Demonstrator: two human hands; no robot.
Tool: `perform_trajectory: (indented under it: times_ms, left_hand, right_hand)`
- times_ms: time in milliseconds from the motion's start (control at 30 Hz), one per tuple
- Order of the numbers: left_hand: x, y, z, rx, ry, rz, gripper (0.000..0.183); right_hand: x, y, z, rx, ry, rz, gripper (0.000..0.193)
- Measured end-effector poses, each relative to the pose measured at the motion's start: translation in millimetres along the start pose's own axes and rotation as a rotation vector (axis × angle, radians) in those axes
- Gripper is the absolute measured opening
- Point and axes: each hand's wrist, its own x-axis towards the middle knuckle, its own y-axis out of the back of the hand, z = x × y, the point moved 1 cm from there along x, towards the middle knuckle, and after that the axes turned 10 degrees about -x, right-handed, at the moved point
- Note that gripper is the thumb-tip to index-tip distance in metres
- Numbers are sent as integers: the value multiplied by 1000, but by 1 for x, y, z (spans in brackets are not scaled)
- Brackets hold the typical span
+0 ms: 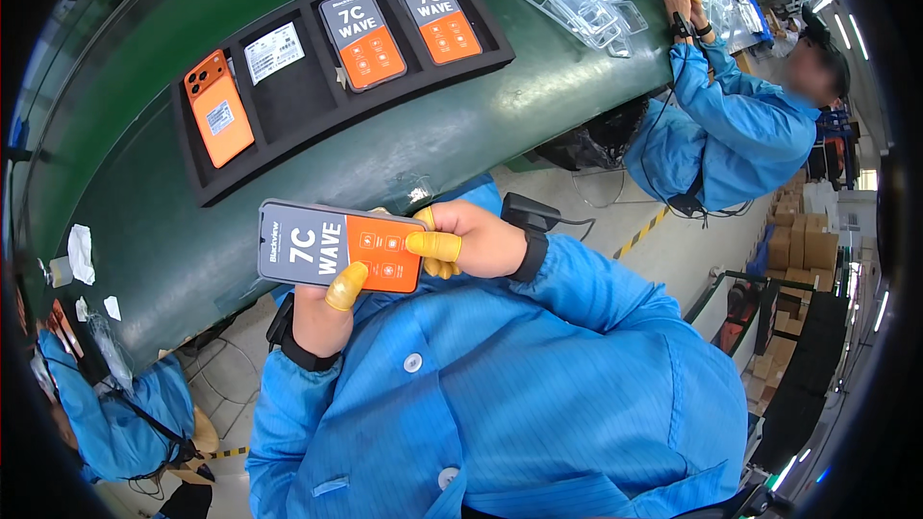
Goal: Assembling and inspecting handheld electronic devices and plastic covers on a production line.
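Note:
A smartphone (312, 248) with a grey and orange printed front lies sideways between my two hands, over the near edge of the bench. My left hand (325, 325) grips it from below, its yellow-capped thumb resting on the lower edge of the front. From the right, my right hand (481, 238) closes on the phone's right end, with yellow finger cots on the thumb and fingers. The fingers behind the phone are mostly hidden. Beyond my hands is a black foam tray (317, 125). In it lie an orange phone (229, 125), back up, and two grey-and-orange phones (370, 38) (437, 19), front up.
One tray slot holds a white label sheet (274, 53). Clear plastic cases (582, 0) are heaped on the green bench (461, 130). At the right a co-worker in blue (721, 125) handles things at the bench; another blue sleeve (77, 413) shows at the lower left.

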Motion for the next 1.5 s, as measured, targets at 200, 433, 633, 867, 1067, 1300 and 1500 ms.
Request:
perform_trajectory:
  times_ms: [200, 433, 633, 867, 1067, 1300, 1500]
  left_hand:
    - [-2, -1, -2, 83, -48, 24, 37]
    - [1, 1, 3, 54, -42, -16, 38]
    - [5, -20, 7, -198, 3, 38, 42]
    - [14, -28, 8, -320, 1, 112, 47]
    - [15, -25, 10, -287, 75, 79, 47]
    - [12, -20, 4, -227, 16, 39, 43]
    - [8, -11, -5, -92, -29, 134, 38]
  right_hand:
    - [5, -6, 2, -16, 75, 104, 26]
    - [4, 3, -8, -65, 63, 96, 25]
    - [6, -11, -4, 67, 103, 62, 20]
    - [19, -23, 18, 73, 202, 30, 25]
    - [16, -18, 21, 165, 228, -102, 22]
    - [13, -22, 16, 109, 280, -54, 23]
    - [15, -28, 13, 170, 278, 6, 25]
